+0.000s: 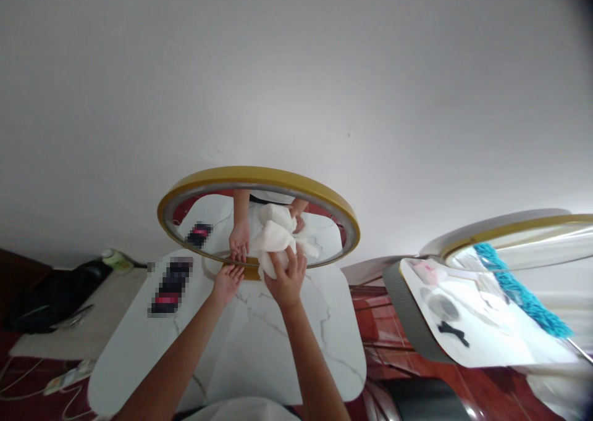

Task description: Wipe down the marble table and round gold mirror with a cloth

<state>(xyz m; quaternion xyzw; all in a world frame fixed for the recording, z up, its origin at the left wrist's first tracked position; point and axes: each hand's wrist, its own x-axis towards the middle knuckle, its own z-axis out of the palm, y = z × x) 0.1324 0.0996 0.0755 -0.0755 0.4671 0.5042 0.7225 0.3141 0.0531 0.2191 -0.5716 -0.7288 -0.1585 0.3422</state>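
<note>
In the middle stands an oval-looking mirror [217, 206] with a gold frame, set on a white marble-patterned table [273, 353]. My right hand [286, 279] grips a bunched white cloth [274, 236] and presses it to the lower part of the glass. My left hand [228, 284] lies at the mirror's lower rim, beside the gold base [252, 273], its fingers stretched out and touching the frame. Both hands and the cloth are reflected in the glass. A pixelated dark object [171, 285] lies on the table to the left.
To the right, a second white table [491, 347] bears another gold-framed mirror [514, 229], a blue fluffy duster [523, 291] and a black item [454, 333]. A black seat [421, 399] stands below. At left are a black bag [60, 294], a bottle [117, 260] and cables.
</note>
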